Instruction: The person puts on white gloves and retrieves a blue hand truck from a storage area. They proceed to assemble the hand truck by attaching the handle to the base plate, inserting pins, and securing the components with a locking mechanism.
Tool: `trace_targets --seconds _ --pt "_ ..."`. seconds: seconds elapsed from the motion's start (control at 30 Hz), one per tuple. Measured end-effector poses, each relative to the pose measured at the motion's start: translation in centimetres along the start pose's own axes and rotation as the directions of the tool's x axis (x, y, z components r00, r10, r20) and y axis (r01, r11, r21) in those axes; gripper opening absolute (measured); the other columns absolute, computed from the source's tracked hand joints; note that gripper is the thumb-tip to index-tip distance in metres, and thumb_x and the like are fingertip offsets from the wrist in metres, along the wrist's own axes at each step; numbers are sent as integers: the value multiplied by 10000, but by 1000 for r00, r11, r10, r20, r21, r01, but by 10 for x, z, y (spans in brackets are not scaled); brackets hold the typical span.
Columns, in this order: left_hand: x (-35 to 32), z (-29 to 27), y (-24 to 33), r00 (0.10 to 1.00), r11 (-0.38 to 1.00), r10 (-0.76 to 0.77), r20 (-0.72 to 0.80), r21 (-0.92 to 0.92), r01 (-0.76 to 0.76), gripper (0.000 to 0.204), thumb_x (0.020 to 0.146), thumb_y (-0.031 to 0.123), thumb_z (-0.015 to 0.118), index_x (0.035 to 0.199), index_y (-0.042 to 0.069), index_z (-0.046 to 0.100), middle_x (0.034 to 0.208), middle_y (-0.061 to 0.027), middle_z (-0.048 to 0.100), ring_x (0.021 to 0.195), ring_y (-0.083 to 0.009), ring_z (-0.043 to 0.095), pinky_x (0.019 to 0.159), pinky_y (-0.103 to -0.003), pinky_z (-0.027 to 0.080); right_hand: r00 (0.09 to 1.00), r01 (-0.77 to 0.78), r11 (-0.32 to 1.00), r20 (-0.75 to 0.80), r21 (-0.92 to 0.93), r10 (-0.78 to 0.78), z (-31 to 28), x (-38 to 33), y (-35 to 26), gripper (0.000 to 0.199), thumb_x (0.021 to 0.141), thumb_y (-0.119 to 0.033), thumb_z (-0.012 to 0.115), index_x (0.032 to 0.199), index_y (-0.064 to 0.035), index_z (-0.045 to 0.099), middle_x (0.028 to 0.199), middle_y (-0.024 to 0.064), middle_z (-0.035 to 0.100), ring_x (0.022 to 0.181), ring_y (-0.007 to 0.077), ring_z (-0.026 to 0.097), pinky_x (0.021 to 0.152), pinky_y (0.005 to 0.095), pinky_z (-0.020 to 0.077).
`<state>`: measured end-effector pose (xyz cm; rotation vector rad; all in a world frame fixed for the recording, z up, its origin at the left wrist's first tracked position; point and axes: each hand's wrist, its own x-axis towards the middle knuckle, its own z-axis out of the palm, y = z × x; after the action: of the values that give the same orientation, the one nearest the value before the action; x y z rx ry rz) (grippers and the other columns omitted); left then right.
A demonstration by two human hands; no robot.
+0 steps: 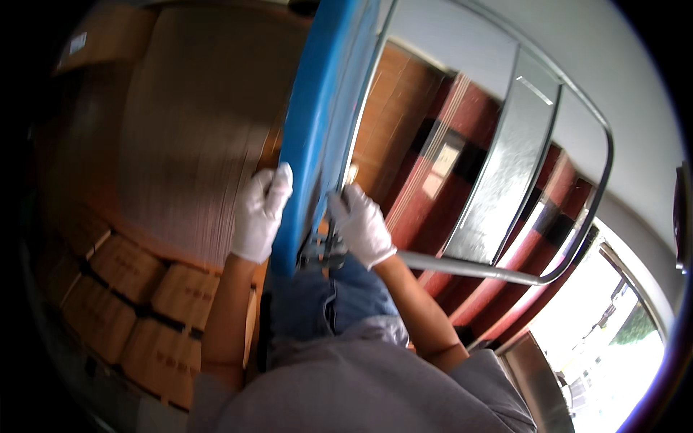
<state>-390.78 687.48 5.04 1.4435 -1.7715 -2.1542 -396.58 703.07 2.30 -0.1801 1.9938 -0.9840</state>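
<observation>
A blue platform trolley (307, 137) stands up on its side in front of me, its long deck running away from my body. My left hand (261, 209), in a white glove, is closed on the deck's left edge with the thumb on top. On the deck's right side my right hand (363, 225), also gloved in white, has its fingers bent against the trolley near the metal hinge bracket (321, 249). Its fingertips are partly hidden. From that bracket a silver tube handle (498, 271) reaches out to the right, with a metal panel (505, 162) inside its loop.
Several brown cartons (126, 267) are stacked at the lower left, below a large brown board-like surface (195, 137). Dark red steps (433, 187) with black bands lie beyond the handle. A bright opening (613, 346) is at the lower right, beside a pale wall (621, 65).
</observation>
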Motion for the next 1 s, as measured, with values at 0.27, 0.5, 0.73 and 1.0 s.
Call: trace_targets --seconds 0.27,0.5,0.73,1.0 --pt "-63 -53 -36 977 921 -126 -169 345 179 508 990 458 420 919 5 640 684 -2 441 644 -85 425 669 -259 397 967 -245 916 147 318 208 -7 2 -14 226 927 -224 554 947 0 581 733 119 641 670 133 610 642 290 481" --pt "-95 -43 -38 988 791 -155 -29 595 142 423 837 397 655 1021 16 653 818 -91 633 748 -183 633 680 -312 497 972 -223 950 -28 219 234 7 -8 -19 236 946 -222 547 980 4 604 704 38 596 598 74 529 551 237 437" --pt "-102 -49 -35 993 792 -105 -48 600 113 352 770 353 749 992 93 665 775 -109 625 685 -257 648 640 -363 521 801 179 950 -523 -255 -291 34 -38 4 159 811 -40 664 940 -59 573 769 90 627 669 231 618 625 341 501" --pt "-87 -72 -36 968 740 37 247 644 -193 340 799 346 727 993 81 639 684 -95 577 651 -245 620 613 -354 506 857 175 911 -398 -373 -327 76 -99 -7 184 740 -45 721 911 -61 655 931 88 647 883 288 598 788 385 477"
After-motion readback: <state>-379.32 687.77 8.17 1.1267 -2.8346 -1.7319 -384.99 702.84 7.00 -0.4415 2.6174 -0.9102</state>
